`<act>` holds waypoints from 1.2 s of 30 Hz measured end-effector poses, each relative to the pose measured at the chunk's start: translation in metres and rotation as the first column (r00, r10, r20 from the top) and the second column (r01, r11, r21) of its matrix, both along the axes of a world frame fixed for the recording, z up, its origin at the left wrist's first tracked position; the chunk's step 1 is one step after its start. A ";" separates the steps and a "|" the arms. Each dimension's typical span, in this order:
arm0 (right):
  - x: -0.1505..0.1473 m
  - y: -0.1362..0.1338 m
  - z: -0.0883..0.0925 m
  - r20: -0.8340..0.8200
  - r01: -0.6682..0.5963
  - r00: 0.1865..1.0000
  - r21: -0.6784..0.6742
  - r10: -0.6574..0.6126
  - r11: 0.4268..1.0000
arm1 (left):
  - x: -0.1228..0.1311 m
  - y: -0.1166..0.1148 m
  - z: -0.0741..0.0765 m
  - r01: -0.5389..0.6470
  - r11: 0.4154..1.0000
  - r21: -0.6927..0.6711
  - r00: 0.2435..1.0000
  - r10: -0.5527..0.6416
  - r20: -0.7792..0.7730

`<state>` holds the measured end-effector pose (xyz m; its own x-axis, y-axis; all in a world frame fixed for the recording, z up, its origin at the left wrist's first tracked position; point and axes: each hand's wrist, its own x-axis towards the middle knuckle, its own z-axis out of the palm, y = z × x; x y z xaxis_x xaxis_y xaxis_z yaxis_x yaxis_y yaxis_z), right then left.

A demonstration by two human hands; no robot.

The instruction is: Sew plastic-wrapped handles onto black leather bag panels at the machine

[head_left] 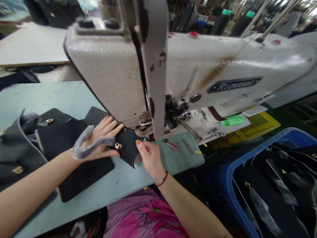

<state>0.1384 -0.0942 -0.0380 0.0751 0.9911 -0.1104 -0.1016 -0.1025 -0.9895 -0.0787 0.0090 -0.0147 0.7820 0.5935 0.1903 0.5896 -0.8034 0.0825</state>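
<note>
A black fabric panel [127,147] with a small gold clasp [118,145] lies on the pale green table [61,99] under the head of a white sewing machine [188,72]. My left hand [102,138] lies flat on the panel, fingers stretched toward the needle area, with a grey plastic strip [84,145] looped across its back. My right hand [150,158] pinches the panel's near right edge between thumb and fingers. A red cord circles that wrist.
More black panels with gold fittings [49,129] are stacked at the left. A blue crate [237,172] of black pieces stands at the lower right, with a yellow tray [260,124] behind it. Small snips [172,144] lie on the table near the needle.
</note>
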 end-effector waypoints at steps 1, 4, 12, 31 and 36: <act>0.001 0.001 0.000 -0.001 -0.006 1.000 -0.002 0.006 1.000 | 0.002 0.008 0.004 0.064 0.998 0.014 0.998 -0.063 -0.024; 0.004 0.002 0.001 0.015 -0.014 1.000 -0.011 0.014 1.000 | 0.010 0.017 0.015 0.195 0.980 0.043 0.976 -0.189 -0.111; 0.017 -0.002 0.005 0.106 -0.042 0.993 -0.033 0.045 0.999 | 0.028 -0.027 0.039 -0.091 0.994 -0.069 0.935 0.061 -0.348; 0.054 0.016 0.022 0.189 -0.258 0.947 -0.022 0.258 0.966 | 0.063 -0.082 0.040 -0.403 0.906 -0.130 0.889 0.354 -0.290; 0.062 0.025 0.027 0.195 -0.306 0.932 -0.027 0.305 0.952 | 0.076 -0.094 0.048 -0.472 0.878 -0.075 0.850 0.431 -0.302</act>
<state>0.2004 -0.0690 -0.0111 -0.2120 0.9698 -0.1205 0.1283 -0.0946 -0.9872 -0.0032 -0.0849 0.0328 0.4289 0.8978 -0.1000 0.8998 -0.4344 -0.0400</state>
